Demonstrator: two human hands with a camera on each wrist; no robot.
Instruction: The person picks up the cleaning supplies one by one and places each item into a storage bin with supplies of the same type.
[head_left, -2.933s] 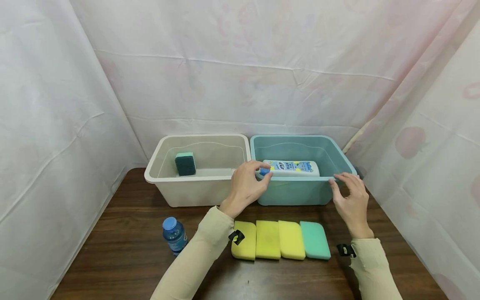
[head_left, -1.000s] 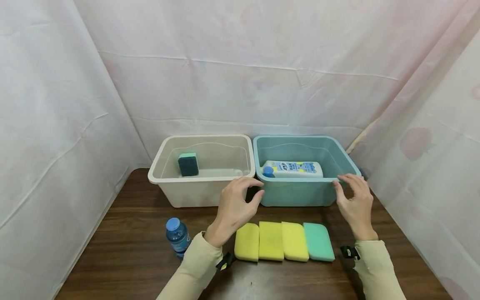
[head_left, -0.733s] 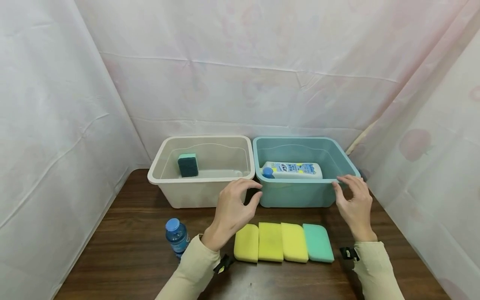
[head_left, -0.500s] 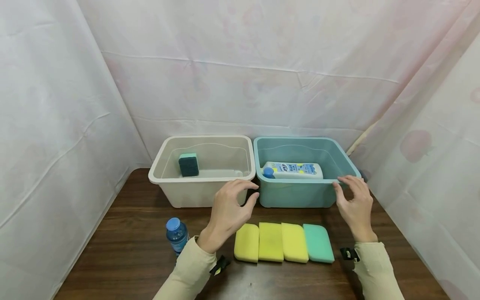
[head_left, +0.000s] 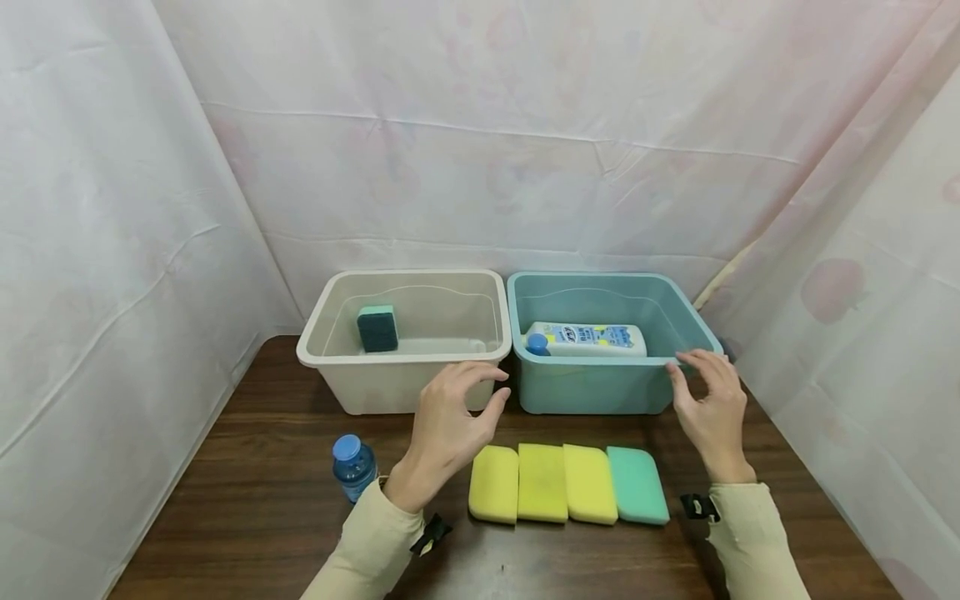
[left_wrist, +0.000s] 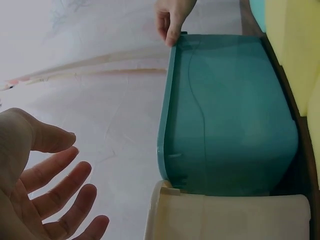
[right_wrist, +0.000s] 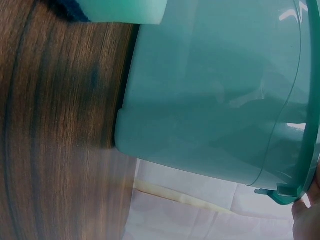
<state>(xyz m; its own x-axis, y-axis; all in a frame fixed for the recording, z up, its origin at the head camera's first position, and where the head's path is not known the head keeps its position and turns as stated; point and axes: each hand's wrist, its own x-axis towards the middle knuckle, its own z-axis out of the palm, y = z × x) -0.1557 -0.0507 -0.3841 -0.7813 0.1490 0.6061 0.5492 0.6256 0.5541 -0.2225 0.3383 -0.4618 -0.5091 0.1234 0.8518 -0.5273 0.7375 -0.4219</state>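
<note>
My left hand [head_left: 447, 421] hovers with thumb and fingers spread in a C and nothing between them. In the head view it overlaps the front of the beige bin [head_left: 352, 385]. At the front right corner of the teal bin [head_left: 592, 387], my right hand [head_left: 708, 408] holds the rim between thumb and fingers. A white bottle with a blue cap [head_left: 592, 336] lies inside that bin. A dark green scrub sponge [head_left: 377, 331] stands on edge in the beige bin. The left wrist view shows the left hand's fingers [left_wrist: 65, 187] apart.
In front of the bins several sponges lie in a row, yellow ones [head_left: 542, 483] and a mint green one [head_left: 637, 486] at the right end. A small blue bottle [head_left: 352, 467] stands by the left forearm on the wooden table [head_left: 247, 517]. A white curtain [head_left: 465, 183] surrounds the back and sides.
My left hand has drawn back from the white bottle's blue cap, moving left and toward the body with nothing in it. The right hand has stayed at the teal bin's corner.
</note>
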